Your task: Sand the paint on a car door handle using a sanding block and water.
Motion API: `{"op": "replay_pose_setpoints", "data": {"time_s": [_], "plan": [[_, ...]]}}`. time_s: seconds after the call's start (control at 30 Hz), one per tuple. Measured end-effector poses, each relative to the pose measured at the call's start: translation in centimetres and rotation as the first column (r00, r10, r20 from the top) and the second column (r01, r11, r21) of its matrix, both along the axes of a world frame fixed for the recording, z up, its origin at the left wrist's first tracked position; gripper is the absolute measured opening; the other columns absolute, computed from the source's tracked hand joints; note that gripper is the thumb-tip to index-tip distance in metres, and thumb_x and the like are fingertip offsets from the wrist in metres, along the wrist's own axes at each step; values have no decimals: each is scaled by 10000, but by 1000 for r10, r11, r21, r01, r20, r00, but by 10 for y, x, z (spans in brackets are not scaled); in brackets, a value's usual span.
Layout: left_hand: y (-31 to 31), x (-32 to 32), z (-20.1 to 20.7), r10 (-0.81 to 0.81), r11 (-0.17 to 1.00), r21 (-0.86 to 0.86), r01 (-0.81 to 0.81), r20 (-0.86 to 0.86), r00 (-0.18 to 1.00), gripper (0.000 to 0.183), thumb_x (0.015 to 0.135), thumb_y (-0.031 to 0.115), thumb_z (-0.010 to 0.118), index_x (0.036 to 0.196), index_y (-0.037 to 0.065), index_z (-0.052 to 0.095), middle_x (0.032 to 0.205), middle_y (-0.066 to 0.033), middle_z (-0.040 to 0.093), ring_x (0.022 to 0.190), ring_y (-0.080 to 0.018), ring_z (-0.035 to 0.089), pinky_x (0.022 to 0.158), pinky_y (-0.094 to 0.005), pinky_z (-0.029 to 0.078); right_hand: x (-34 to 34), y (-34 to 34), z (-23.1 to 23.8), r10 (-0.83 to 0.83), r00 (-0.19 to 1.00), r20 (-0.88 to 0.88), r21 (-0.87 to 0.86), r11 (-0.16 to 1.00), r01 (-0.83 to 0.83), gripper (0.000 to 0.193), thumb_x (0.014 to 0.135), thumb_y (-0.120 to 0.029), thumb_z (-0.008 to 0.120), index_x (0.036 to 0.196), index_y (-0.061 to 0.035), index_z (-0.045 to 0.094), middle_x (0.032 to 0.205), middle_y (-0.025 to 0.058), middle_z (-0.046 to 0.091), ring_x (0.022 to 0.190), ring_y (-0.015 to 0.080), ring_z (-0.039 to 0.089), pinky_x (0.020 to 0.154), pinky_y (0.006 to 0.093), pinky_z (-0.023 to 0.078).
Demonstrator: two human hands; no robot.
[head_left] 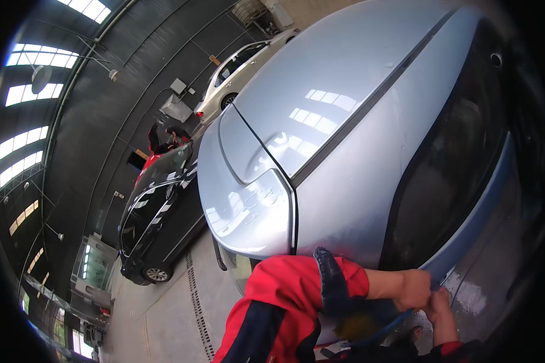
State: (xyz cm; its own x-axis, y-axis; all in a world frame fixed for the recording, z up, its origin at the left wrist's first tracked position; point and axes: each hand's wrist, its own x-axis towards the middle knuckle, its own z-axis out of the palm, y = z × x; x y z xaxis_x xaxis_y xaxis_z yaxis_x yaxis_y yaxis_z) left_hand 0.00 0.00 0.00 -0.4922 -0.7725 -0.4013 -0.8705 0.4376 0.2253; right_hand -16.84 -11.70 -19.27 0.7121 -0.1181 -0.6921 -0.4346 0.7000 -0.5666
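Glossy surface and workshop around my grip: the silver-blue car [351, 206] fills the centre and right, its curved panels beaded with water drops toward the near end and mirroring window light; behind it stand a dark wall [121, 66] with bright windows [18, 145] and a grey floor [145, 320] cut by a grated drain [198, 302]. My left hand [415, 289] and right hand [440, 304] meet just beside the lower edge of the side window [448, 169], low on the car's right in view; both look curled, with a bit of blue between them, yet whether they are clamped on it I cannot tell. Edges: a black strip [345, 128] runs along the roof and joins a dark seam [295, 224] dropping toward my red sleeve [278, 281]. Room for moving: a lane of floor widens downward between this car and the black car [181, 212]. Count: three cars, the third a pale car [251, 72] farther back; two hands, mine; one drain; one co-worker [146, 166] in red beyond the black car
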Motion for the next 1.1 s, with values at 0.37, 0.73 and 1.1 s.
{"op": "replay_pose_setpoints", "data": {"time_s": [0.37, 0.73, 1.1], "plan": [[9, 27, 7, 11, 1000, 24, -11, -5, 1000, 263, 915, 323, 700, 1110, 158, 761, 948, -44, 738, 947, -237, 738, 864, -420, 514, 40, 9, 36, -39, 981, -192, 68, 996, 53, 212, 959, 54, 488, 1009, -107, 617, 846, 50, 587, 643, 189, 564, 580, 422, 552], [1, 17, 15, -83, 996, -25, 82, -19, 996, 265, 947, 317, 638, 1090, 134, 764, 922, -46, 709, 916, -226, 722, 853, -396, 505, 21, 10, 50, -21, 983, -185, 38, 999, 28, 230, 921, 59, 497, 1052, -99, 600, 872, 49, 577, 695, 184, 596, 811, 512, 659], [2, 28, 18, -26, 999, -42, 27, 16, 1000, 216, 938, 345, 640, 1024, 183, 754, 883, -10, 698, 862, -214, 733, 829, -401, 508, 44, 15, 47, -94, 968, -232, -47, 995, 85, 273, 959, -2, 457, 1132, -101, 643, 802, 8, 523, 644, 149, 550, 786, 472, 671]]}}
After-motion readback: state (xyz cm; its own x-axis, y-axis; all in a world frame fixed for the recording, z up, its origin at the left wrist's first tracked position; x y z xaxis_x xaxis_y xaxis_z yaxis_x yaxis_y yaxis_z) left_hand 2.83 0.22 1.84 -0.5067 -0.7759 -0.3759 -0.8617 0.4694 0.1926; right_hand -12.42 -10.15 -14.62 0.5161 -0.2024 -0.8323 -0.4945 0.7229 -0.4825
